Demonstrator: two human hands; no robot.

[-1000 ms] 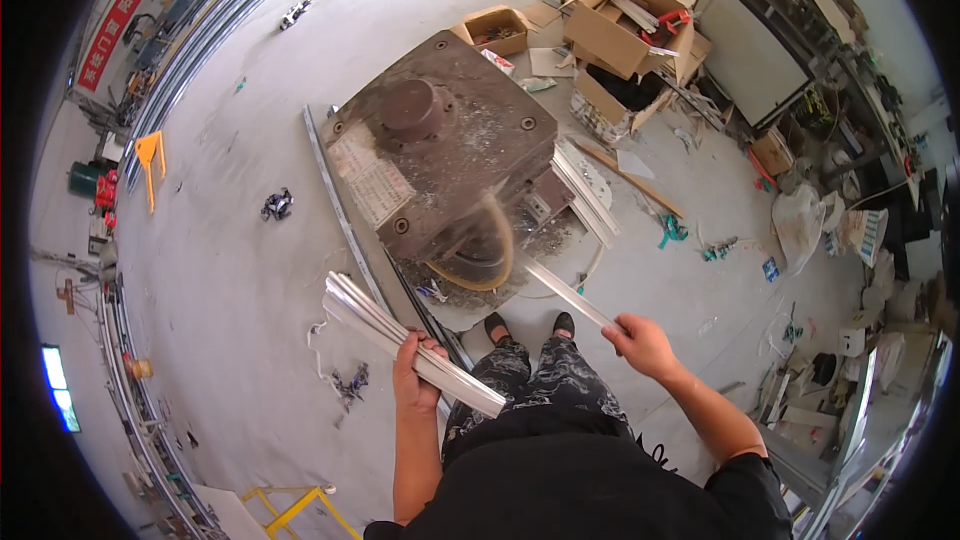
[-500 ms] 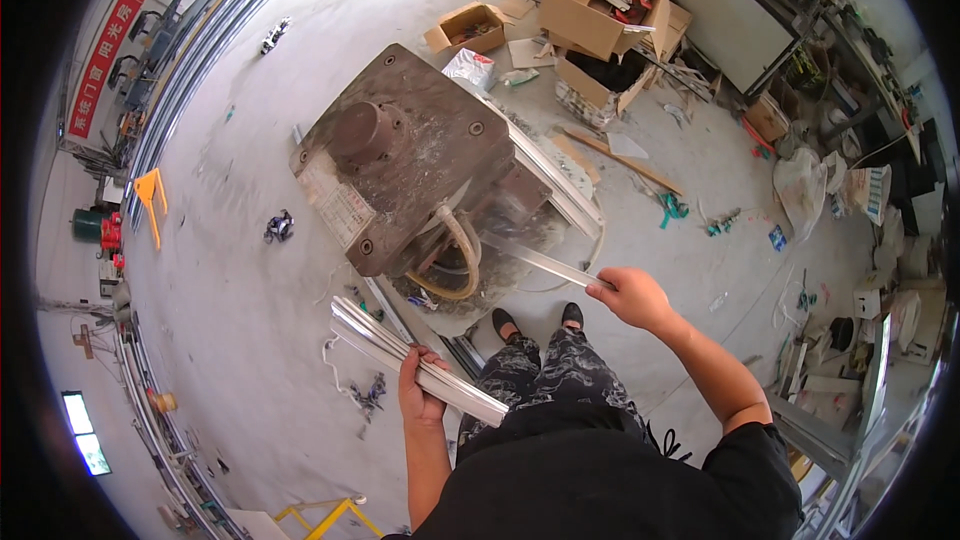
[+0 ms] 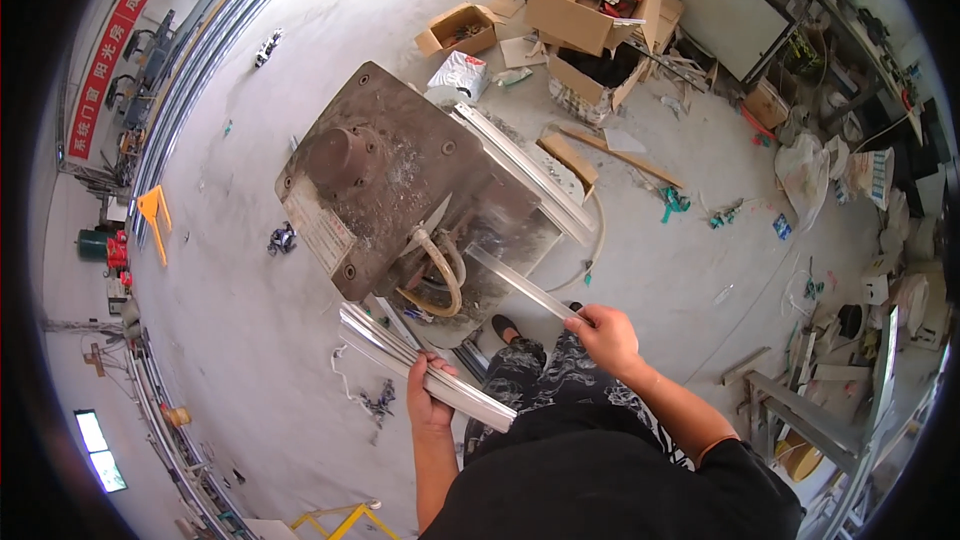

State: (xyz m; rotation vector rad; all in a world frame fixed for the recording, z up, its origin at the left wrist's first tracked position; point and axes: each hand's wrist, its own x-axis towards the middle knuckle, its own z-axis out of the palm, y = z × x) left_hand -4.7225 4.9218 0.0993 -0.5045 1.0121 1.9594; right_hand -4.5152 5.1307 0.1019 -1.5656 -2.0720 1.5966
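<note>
A bundle of pale metal profiles [image 3: 385, 348] lies across my left hand [image 3: 430, 390], whose fingers are wrapped round it near my waist. Between the thumb and fingers of my right hand [image 3: 605, 335] is the near end of a single flat metal strip [image 3: 525, 287]. The strip's far end reaches to the side of a heavy brown machine [image 3: 400, 160], close to its curved hose [image 3: 440, 275]. Whether that end touches the machine I cannot tell. More white profiles [image 3: 525, 175] lie along the machine's right side.
Cardboard boxes [image 3: 585, 15] stand beyond the machine, some holding scraps. A wooden strip [image 3: 620, 157] and green scraps [image 3: 673, 203] litter the floor. An orange-yellow stand [image 3: 153, 220] is on the left, near long metal bars [image 3: 190, 80]. Clutter and a metal frame [image 3: 810, 420] line the right.
My right hand has moved left and slightly down with the strip, whose far end has shifted left along the machine. My left hand keeps hold of the bundle; the view has shifted a little.
</note>
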